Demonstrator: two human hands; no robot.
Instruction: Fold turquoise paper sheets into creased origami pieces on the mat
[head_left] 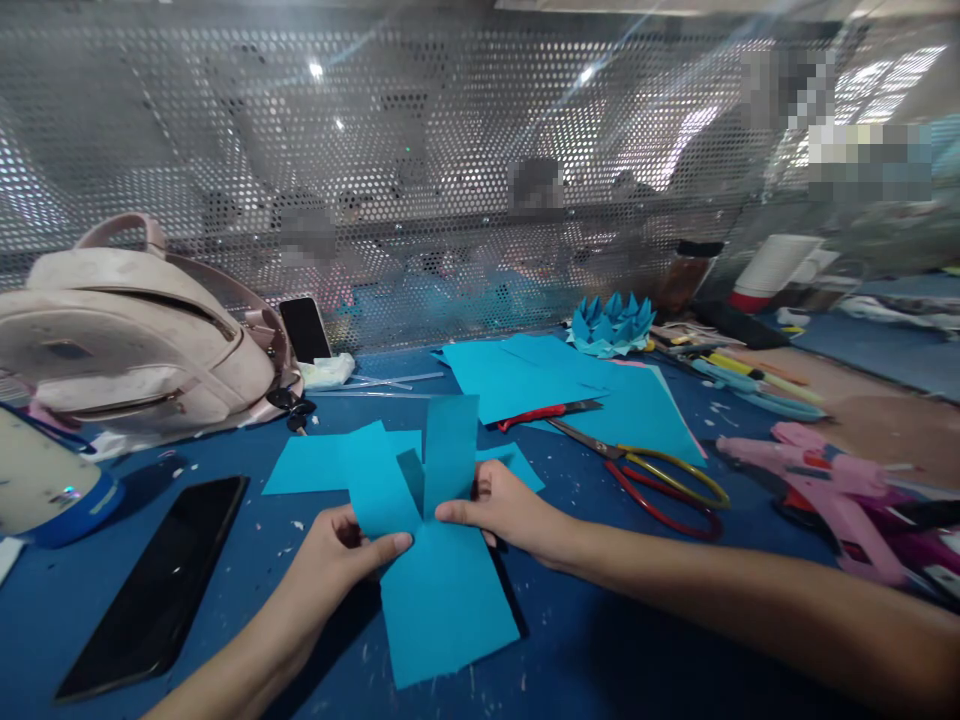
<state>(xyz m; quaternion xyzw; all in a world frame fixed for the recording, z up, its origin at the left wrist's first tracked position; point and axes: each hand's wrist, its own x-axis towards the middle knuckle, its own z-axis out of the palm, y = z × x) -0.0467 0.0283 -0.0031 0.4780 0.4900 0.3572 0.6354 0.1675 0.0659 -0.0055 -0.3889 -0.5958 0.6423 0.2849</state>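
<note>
Both hands hold one sheet of blue paper [450, 600], split down from its top edge into two strips that stand apart. Closed on the left strip is my left hand [341, 560], its thumb on the front near the split. My right hand [517, 510] pinches the right strip, thumb in front at the bottom of the split and fingers mostly behind. More blue paper pieces [300, 465] lie on the table just behind the held sheet. Red-handled scissors [536, 414] rest partly beneath a stack of blue sheets [517, 375].
Large scissors [637, 480] with red and yellow handles and a pink glue gun [832, 480] lie right. A folded blue paper flower [611, 325] sits at the back. Left are a black phone [161, 580], a bag [142, 330] and a bottle [45, 480]. A perforated metal screen [420, 130] stands behind.
</note>
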